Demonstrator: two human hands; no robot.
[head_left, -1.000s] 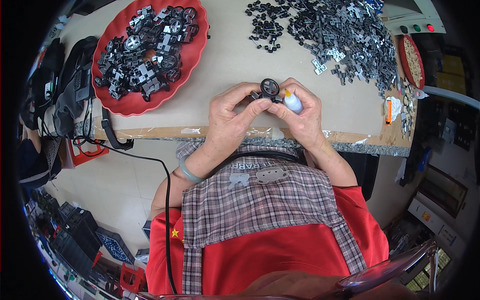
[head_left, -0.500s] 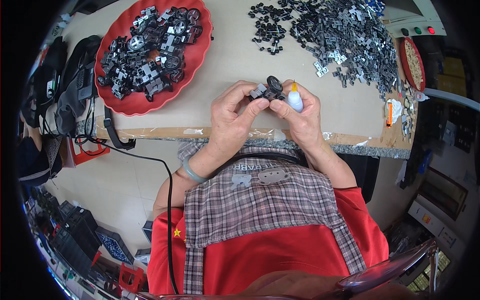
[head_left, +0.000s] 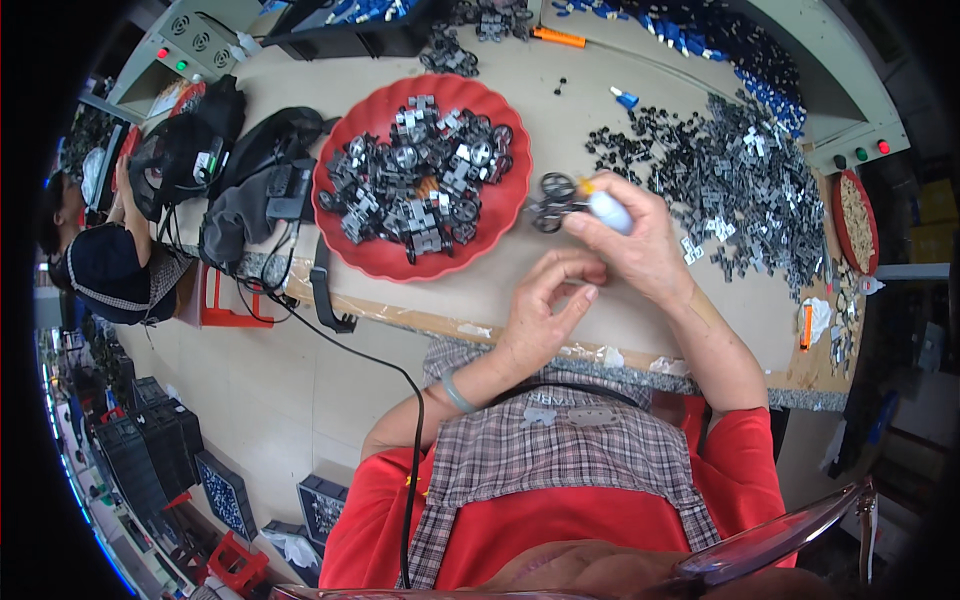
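Observation:
My right hand (head_left: 635, 235) is closed around a small white squeeze bottle (head_left: 608, 212) with a yellow tip. At its fingertips it also pinches a wheeled toy assembly (head_left: 553, 204), dark with black wheels and blurred by motion. Both are held above the table, just right of a red scalloped tray (head_left: 345, 255). In the tray lies a heap of similar wheeled toy assemblies (head_left: 415, 190). Lower and nearer the table's front edge, my left hand (head_left: 545, 305) is open, fingers loosely curled and thumb apart, with nothing visible in it.
Grey plastic parts (head_left: 760, 190) and small black wheel pieces (head_left: 630, 145) are piled at the right. A blue-capped piece (head_left: 624, 97) lies beyond them. Black bags (head_left: 240, 185) and a cable (head_left: 365, 350) are at the left. Another person (head_left: 110, 265) sits at the far left.
My left hand has let go of the wheeled toy assembly and dropped nearer the edge. My right hand has carried it and the bottle up towards the tray. The view has turned left.

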